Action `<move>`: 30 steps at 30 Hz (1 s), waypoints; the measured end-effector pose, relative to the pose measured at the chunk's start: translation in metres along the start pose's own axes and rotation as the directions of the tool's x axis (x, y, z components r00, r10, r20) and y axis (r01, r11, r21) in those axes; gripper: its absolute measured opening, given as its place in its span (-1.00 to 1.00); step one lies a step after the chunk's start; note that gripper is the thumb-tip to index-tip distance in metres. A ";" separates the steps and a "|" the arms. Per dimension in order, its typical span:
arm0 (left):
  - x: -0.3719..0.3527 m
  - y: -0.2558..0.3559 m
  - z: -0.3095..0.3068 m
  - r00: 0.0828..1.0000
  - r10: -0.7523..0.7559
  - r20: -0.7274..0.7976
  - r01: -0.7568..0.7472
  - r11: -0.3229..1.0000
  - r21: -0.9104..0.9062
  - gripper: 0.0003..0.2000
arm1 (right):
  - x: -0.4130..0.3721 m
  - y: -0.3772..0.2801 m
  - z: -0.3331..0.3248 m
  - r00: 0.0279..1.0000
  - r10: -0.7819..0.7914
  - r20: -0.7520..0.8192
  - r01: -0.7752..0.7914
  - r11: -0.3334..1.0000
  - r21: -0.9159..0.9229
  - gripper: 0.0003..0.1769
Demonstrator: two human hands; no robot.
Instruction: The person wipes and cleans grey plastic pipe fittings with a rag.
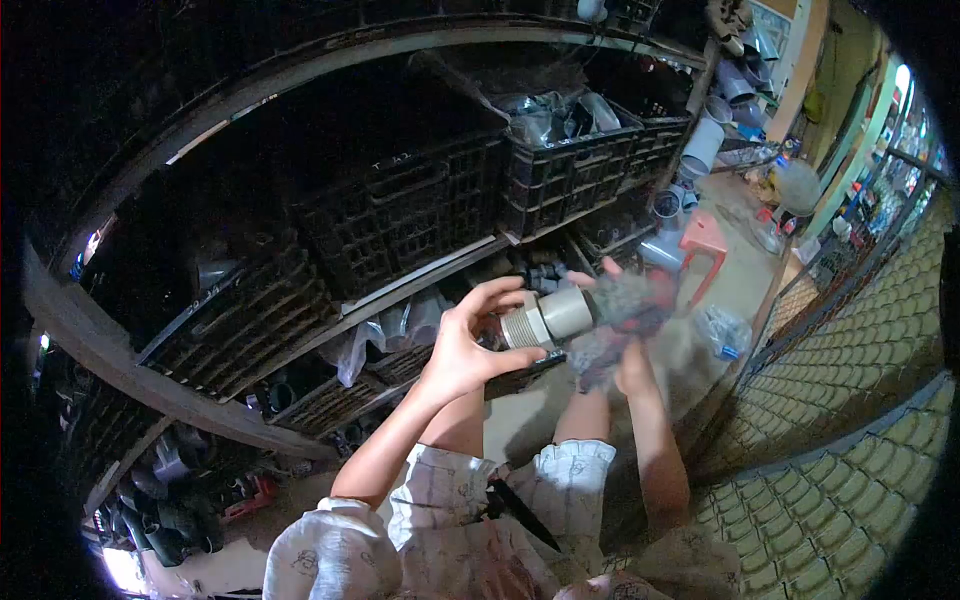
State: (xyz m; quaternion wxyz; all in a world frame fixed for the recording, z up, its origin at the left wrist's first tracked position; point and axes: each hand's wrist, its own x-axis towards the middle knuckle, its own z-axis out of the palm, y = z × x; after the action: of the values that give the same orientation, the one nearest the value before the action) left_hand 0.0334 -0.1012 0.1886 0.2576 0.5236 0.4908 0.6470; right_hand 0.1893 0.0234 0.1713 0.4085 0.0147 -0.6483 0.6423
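My left hand (468,345) is closed around a grey plastic threaded pipe fitting (566,312). The fitting's ribbed thread sits toward my palm, and its smooth, wider socket end points right. Just past that end, my right hand (634,368) grips a dark grey and reddish rag (625,315), smeared by motion. The rag hangs close beside the socket end and covers most of my right fingers. Both hands are raised in front of my knees, near the lower shelf.
Black plastic crates (570,180) line the shelf ahead, one with plastic-wrapped items on top. A red stool (704,245) and grey pipes (703,145) stand at the back right. Wire mesh (840,480) runs along my right side. A clear plastic bag (722,332) lies on the floor.
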 end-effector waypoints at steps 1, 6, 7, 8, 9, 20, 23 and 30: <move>0.000 0.000 0.001 1.000 0.007 0.019 -0.008 0.999 0.031 -0.39 | 0.005 -0.008 0.010 1.000 -0.029 -0.003 0.028 0.986 -0.164 -0.17; 0.004 0.012 -0.004 0.823 0.500 0.271 -0.544 0.554 0.630 -0.51 | 0.023 -0.012 0.023 0.952 0.259 -0.164 -0.296 0.913 -0.279 -0.62; 0.005 0.013 -0.004 0.789 0.520 0.328 -0.584 0.467 0.664 -0.54 | 0.025 -0.010 0.022 0.923 0.345 -0.170 -0.378 0.898 -0.224 -0.65; 0.006 0.015 -0.006 0.754 0.533 0.385 -0.618 0.376 0.690 -0.57 | 0.028 -0.008 0.025 0.865 0.454 -0.214 -0.473 0.880 -0.043 -0.71; 0.007 0.017 -0.008 0.718 0.537 0.442 -0.647 0.282 0.708 -0.60 | 0.031 -0.005 0.024 0.851 0.481 -0.209 -0.490 0.872 0.010 -0.70; 0.008 -0.001 -0.024 0.954 0.285 0.096 -0.300 0.927 0.226 -0.59 | 0.020 0.002 0.045 0.981 0.000 -0.196 -0.059 0.953 -0.297 -0.74; 0.007 -0.003 -0.022 1.000 0.025 0.002 -0.024 0.983 -0.181 -0.60 | 0.020 -0.003 0.038 0.993 -0.030 -0.117 -0.019 0.917 -0.399 -0.63; 0.009 -0.013 -0.027 0.995 -0.037 -0.090 0.025 0.991 -0.131 -0.68 | 0.023 -0.017 -0.003 0.937 0.322 -0.135 -0.337 0.734 -0.590 -0.69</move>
State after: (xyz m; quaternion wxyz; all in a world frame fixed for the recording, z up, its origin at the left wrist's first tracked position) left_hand 0.0034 -0.0984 0.1817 0.2783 0.4677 0.4671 0.6969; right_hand 0.1850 0.0345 0.1971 0.2788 -0.2390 -0.8063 0.4636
